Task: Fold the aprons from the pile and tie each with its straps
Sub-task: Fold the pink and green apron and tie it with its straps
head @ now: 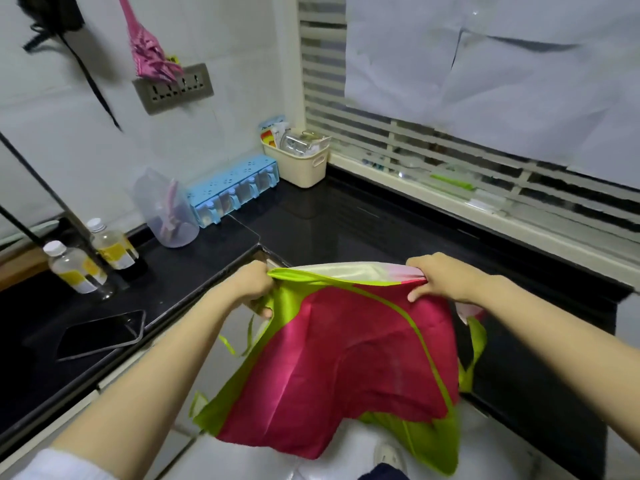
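Fingers curled on your left hand (254, 289) and right hand (441, 280) pinch the apron (346, 348) by its top edge, hanging near the counter (346, 220); trailing straps (230, 344) may snag its corner.

White tiled wall (207, 46) at ten o'clock; slatted window (381, 140) at two, covered by white paper sheets (502, 64); glossy black counter (346, 220) at centre; pale floor tiles (242, 457) at six.
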Demonstrator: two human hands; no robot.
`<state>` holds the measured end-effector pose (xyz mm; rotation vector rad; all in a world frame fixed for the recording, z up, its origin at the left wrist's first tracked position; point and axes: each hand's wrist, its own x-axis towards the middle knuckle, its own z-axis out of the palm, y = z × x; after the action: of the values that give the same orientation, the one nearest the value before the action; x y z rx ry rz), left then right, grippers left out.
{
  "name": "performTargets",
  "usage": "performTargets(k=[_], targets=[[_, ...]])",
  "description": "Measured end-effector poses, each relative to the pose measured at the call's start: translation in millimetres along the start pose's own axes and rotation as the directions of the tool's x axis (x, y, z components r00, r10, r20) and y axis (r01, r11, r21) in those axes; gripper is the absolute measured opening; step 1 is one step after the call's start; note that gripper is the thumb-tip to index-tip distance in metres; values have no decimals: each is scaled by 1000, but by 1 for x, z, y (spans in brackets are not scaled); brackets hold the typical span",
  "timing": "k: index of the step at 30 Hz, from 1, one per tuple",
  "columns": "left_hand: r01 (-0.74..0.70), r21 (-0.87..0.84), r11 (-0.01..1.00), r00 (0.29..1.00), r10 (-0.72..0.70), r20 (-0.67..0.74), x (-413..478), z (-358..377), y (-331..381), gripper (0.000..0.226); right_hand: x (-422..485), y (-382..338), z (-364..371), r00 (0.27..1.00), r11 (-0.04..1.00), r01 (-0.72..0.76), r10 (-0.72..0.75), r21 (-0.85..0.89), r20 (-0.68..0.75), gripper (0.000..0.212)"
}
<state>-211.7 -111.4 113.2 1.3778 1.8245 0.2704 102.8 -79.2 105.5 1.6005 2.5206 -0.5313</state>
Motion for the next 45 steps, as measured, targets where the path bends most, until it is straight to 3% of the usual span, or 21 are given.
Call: performTargets(k=[3,6,10,15,19,24,26,28,30,32,35,37,39,41,45], targets=[[-141,-268,953,988,117,-105,25,-9,30,28,20,23,-25,954,999,-48,49,11,-297,21],[-350,-232,907,909,270,-317,45,-23,75,39,40,43,-69,852,993,-63,106,100,-513,31],[-555,-323,767,797,378,-472,58,-43,147,37,58,57,-140,704,997,-65,80,48,-705,40],[-730,-244,639,608,443,-659,65,-67,213,69,58,69,-210,475,995,-96,81,40,-876,46],[-828,-200,523,474,465,-748,56,-75,247,63,51,73,-247,321,999,-18,46,42,-946,42],[-863,-273,426,465,455,-759,66,-77,240,55,46,74,-250,255,996,89,-24,-1,-967,44],[-851,-270,451,467,412,-782,66,-70,228,51,43,72,-238,283,989,142,-69,-29,-957,44],[-829,-266,492,466,347,-814,63,-56,211,40,39,70,-218,367,981,185,-122,-56,-922,43],[-782,-235,578,454,268,-850,64,-42,189,35,35,67,-194,521,980,192,-146,-51,-841,42],[-671,-141,728,466,266,-844,75,-27,161,42,33,70,-164,681,984,170,-159,-57,-715,43],[-439,111,892,594,381,-708,94,2,114,25,31,83,-112,863,995,92,-105,-50,-495,54],[-316,320,893,667,449,-595,100,21,84,15,27,92,-75,937,998,22,-39,-52,-346,56],[-258,497,829,726,506,-466,99,41,65,25,20,98,-41,972,996,-19,-2,-88,-234,53],[-268,603,752,780,537,-323,95,62,54,32,13,102,-8,991,996,-34,22,-87,-129,52],[-251,711,657,878,463,-118,95,97,41,29,1,112,45,996,990,-82,87,-116,35,55]])
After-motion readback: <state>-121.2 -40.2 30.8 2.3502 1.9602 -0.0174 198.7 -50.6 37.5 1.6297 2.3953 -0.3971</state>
